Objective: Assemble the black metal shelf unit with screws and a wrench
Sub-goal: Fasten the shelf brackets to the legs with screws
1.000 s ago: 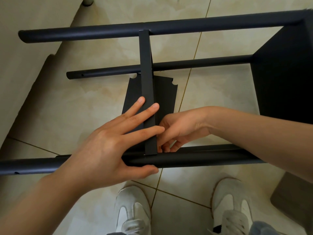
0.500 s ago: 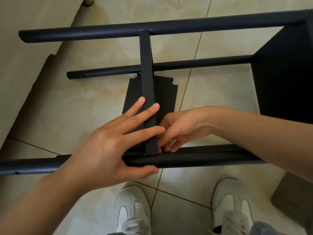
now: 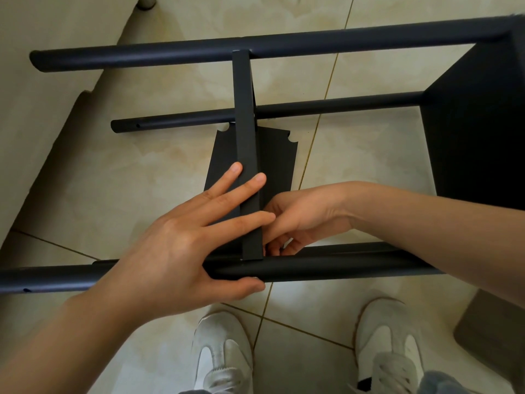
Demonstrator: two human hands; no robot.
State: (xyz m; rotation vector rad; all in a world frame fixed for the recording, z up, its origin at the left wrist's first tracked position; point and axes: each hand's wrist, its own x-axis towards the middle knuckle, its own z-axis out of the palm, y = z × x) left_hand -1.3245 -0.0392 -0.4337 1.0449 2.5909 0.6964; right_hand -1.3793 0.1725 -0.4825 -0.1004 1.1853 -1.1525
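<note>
The black metal shelf unit lies on its side on the tiled floor. A narrow shelf panel edge (image 3: 245, 123) spans from the far tube (image 3: 170, 54) to the near tube (image 3: 341, 268). My left hand (image 3: 181, 251) lies with straight fingers across that panel, its thumb against the near tube's front side. My right hand (image 3: 301, 220) reaches in from the right. Its curled fingertips pinch what looks like a screw at the joint of panel and near tube, mostly hidden. No wrench is in view.
A middle tube (image 3: 341, 105) runs to a black end panel (image 3: 477, 123) at the right. My white shoes (image 3: 224, 356) stand just below the near tube. A beige piece of furniture (image 3: 42, 81) fills the left side. A grey object (image 3: 494, 331) sits at bottom right.
</note>
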